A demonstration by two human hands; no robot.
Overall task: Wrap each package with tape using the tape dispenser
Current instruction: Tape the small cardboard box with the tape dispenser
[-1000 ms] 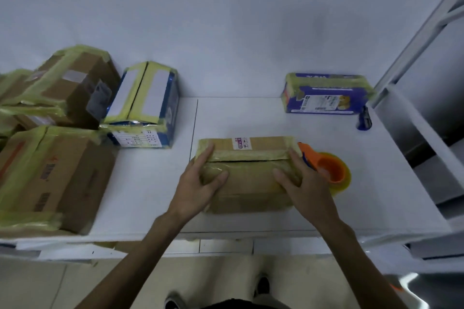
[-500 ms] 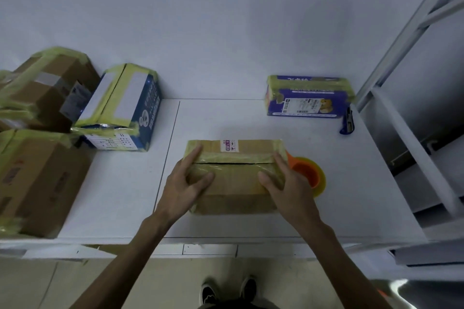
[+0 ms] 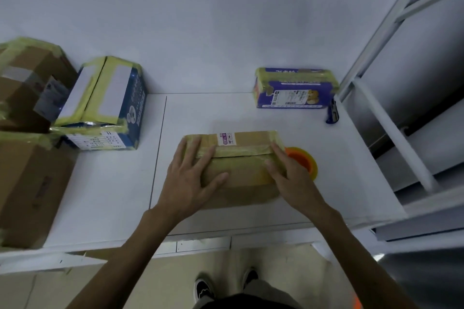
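A flat brown cardboard package [image 3: 241, 173] with yellowish tape across its top lies near the front middle of the white table [image 3: 200, 113]. My left hand [image 3: 193, 178] presses flat on the package's left end, fingers straight. My right hand [image 3: 293, 178] rests with straight fingers on its right end. The orange tape dispenser [image 3: 303, 162] sits on the table just right of the package, partly hidden behind my right hand.
A taped blue-and-white box [image 3: 105, 105] and taped brown boxes [image 3: 27, 183] crowd the table's left side. A taped purple package [image 3: 293, 89] stands at the back right, a small blue object [image 3: 332, 113] beside it. White metal shelving [image 3: 391, 133] borders the right.
Both hands stay flat on the package in the same places. The view has shifted slightly, so everything sits a little further left in frame.
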